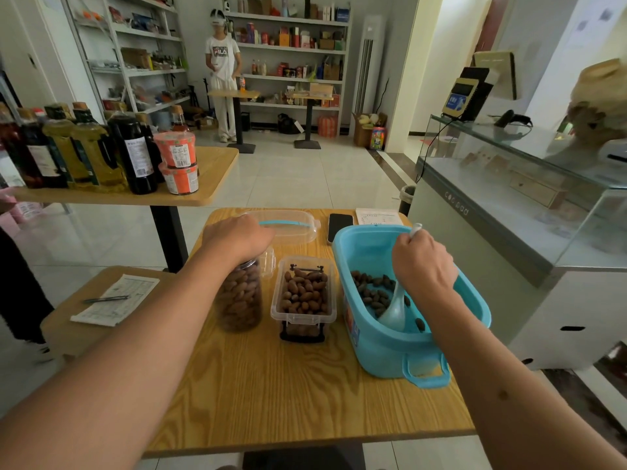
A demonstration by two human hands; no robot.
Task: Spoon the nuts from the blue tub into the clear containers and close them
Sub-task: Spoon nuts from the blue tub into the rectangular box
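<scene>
Below the right hand, inside the blue tub, the pale plastic scoop rests bowl-down on the tub floor, with the last dark nuts scattered just to its left and one stray behind its bowl. To scoop well, I would sweep the bowl toward that cluster and against the tub wall so the nuts gather rather than skid away, then lift level and carry across to the open clear container, which sits just left of the tub and looks about full; tipping slowly would avoid spills onto the wooden table. The right fingers are curled fully around the scoop's handle, its tip poking out above the fist. The left hand lies over the top of the tall clear jar, packed with nuts, fingers wrapped down around its mouth; whether a lid sits beneath the palm I cannot tell. A clear lid with a teal strip lies just beyond those fingers.
</scene>
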